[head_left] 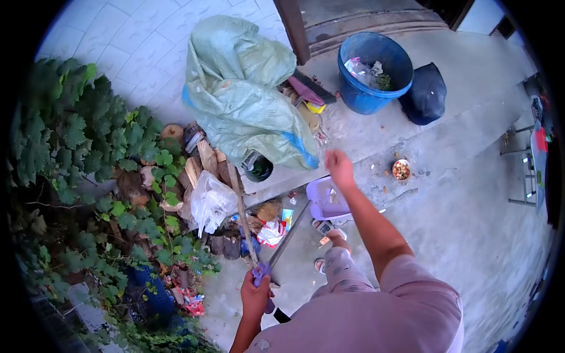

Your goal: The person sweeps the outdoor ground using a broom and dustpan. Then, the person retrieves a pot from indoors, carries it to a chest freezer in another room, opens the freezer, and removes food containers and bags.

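Observation:
My left hand (pixel 255 294) is closed around the purple grip of a long-handled dustpan (pixel 331 203). Its thin dark rod slants up to the purple pan, which lies on the floor by my feet and has some small scraps in it. Above the pan I hold out my right hand (pixel 339 169), close to the lower edge of a big pale green woven sack (pixel 241 88). The fingers of that hand look curled in and slightly blurred; whatever they hold, if anything, is hidden. A broom (pixel 312 88) with a dark head lies partly under the sack.
On the step stand a blue bucket (pixel 368 100) with rubbish in it and a black bag (pixel 425 94). A small bowl of scraps (pixel 401 170) sits lower. Firewood (pixel 206 159), a white plastic bag (pixel 213 200) and a leafy vine (pixel 76 135) crowd the left. A wooden stick (pixel 240 206) leans near my left hand.

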{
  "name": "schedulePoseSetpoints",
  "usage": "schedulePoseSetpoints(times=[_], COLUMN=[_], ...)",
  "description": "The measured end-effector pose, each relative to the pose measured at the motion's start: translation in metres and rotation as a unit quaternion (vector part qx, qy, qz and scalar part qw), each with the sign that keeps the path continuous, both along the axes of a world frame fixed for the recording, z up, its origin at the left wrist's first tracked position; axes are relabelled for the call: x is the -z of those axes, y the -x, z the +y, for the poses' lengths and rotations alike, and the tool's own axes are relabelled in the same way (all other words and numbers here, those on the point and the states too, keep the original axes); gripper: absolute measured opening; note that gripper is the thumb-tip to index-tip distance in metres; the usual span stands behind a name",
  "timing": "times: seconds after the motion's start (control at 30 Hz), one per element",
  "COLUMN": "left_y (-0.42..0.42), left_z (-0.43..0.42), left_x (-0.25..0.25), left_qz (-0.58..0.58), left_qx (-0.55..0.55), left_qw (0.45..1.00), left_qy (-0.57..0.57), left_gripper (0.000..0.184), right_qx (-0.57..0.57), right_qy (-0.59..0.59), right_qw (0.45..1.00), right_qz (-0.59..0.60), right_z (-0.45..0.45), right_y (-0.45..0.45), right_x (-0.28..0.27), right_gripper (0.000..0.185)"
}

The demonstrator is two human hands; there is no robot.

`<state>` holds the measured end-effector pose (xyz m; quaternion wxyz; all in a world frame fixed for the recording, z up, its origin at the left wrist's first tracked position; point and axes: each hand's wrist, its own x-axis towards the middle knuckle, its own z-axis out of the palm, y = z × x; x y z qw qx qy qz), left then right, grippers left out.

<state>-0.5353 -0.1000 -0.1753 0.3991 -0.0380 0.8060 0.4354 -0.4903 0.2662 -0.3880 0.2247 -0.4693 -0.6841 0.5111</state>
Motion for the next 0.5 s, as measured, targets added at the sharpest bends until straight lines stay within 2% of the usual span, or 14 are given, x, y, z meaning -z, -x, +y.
schedulePoseSetpoints(times=[0.07,0.1,0.13,0.17,0.2,0.27,0.3,0.33,0.4,0.47,0.5], left_y=[0.002,0.001,0.000,0.001,0.001,0.007,0.009,0.009,0.008,0.011,0.012], left_z=[0.006,0.003,0.004,0.008,0.010,0.014,0.017,0.018,0.019,0.025,0.026], left_x=[0.003,0.008,0.007,0.005,0.003,0.002,0.000,-0.003,-0.004,-0.003,-0.001], left_qz=[0.011,0.013,0.015,0.014,0.013,0.022,0.023,0.022,0.020,0.027,0.025], left_qx=[0.011,0.005,-0.006,-0.008,-0.008,-0.014,-0.001,0.013,0.003,0.002,0.003], left_qw=[1.000,1.000,1.000,1.000,1.000,0.999,0.999,0.999,0.999,0.999,0.999], left_qy=[0.010,0.013,0.020,0.024,0.025,0.025,0.034,0.046,0.047,0.042,0.042], left_gripper=[0.028,0.030,0.030,0.032,0.034,0.035,0.036,0.037,0.036,0.035,0.035], right_qx=[0.016,0.005,-0.045,-0.093,-0.102,-0.302,-0.281,-0.286,-0.231,-0.199,-0.176], right_qy=[-0.062,-0.055,0.119,0.287,0.291,0.225,0.207,0.207,0.256,0.234,0.233], right_qw=[0.994,0.994,0.988,0.951,0.949,0.926,0.923,0.922,0.903,0.880,0.858], right_qz=[0.094,0.095,0.084,0.066,0.065,0.027,0.162,0.158,0.257,0.363,0.422], right_z=[0.046,0.052,0.057,0.059,0.056,0.056,0.040,0.029,0.004,-0.017,-0.028], right_y=[0.046,0.058,0.066,0.074,0.077,0.074,0.074,0.080,0.103,0.165,0.209], right_x=[0.014,-0.005,-0.050,-0.081,-0.087,-0.101,-0.117,-0.143,-0.204,-0.249,-0.259], right_gripper=[0.030,0.030,0.033,0.037,0.037,0.040,0.039,0.039,0.035,0.033,0.038])
